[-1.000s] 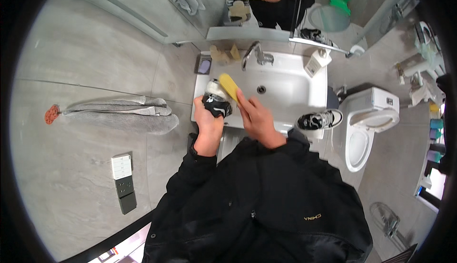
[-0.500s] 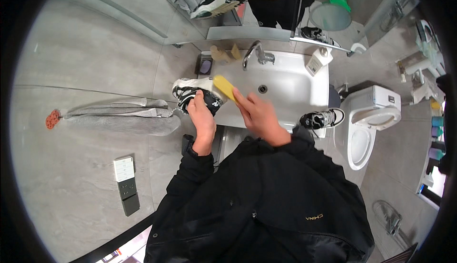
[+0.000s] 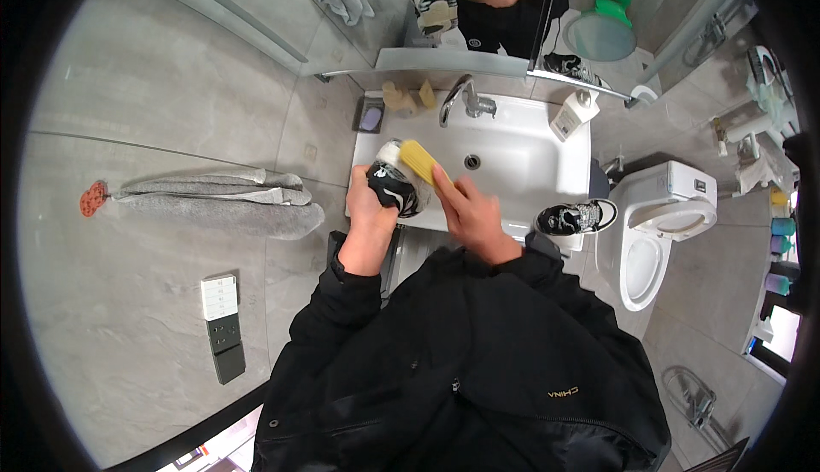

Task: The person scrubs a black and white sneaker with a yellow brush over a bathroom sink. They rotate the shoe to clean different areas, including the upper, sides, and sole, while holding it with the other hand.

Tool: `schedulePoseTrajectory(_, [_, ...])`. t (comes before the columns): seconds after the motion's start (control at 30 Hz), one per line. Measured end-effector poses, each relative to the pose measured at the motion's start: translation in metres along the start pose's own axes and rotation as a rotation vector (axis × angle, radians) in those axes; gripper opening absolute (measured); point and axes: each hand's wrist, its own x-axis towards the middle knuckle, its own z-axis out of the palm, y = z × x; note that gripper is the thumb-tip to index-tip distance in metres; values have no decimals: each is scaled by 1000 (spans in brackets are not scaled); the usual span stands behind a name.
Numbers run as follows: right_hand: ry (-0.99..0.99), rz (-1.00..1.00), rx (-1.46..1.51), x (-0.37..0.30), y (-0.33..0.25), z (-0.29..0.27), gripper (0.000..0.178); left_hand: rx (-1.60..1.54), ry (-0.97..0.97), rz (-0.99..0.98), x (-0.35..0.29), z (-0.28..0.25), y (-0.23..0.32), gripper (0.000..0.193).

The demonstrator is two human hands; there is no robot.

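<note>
Black-and-white sneaker (image 3: 393,192) is overhanging the front-left corner of a white rectangular sink (image 3: 530,152); left hand (image 3: 369,216) is grasping it, right hand (image 3: 471,217) a yellow oblong brush (image 3: 418,160).

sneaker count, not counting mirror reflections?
2: one black-and-white sneaker in the left hand, by the left side of the sink; the other sneaker at its near right corner. Others may be hidden.

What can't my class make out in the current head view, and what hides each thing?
1. Head view: the handle end of the yellow brush, covered by the right hand.
2. Head view: part of the held shoe, behind the left hand.
3. Head view: the person's feet, hidden by the black jacket.
4. Head view: contents of the small bottles, too small.
</note>
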Motion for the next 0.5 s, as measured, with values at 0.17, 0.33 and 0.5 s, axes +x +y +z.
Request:
schedulePoseTrajectory(0.17, [-8,-68,-36,-4,7,-5,57,-51,-57,-112,5,2,1,23])
schedulePoseTrajectory(0.33, [131,-143,-157,-8,6,-5,66,-103,-32,-156,17,4,15,32])
schedulePoseTrajectory(0.5, [66,-97,-36,-6,14,6,63,-135,-251,-355,21,-1,21,31])
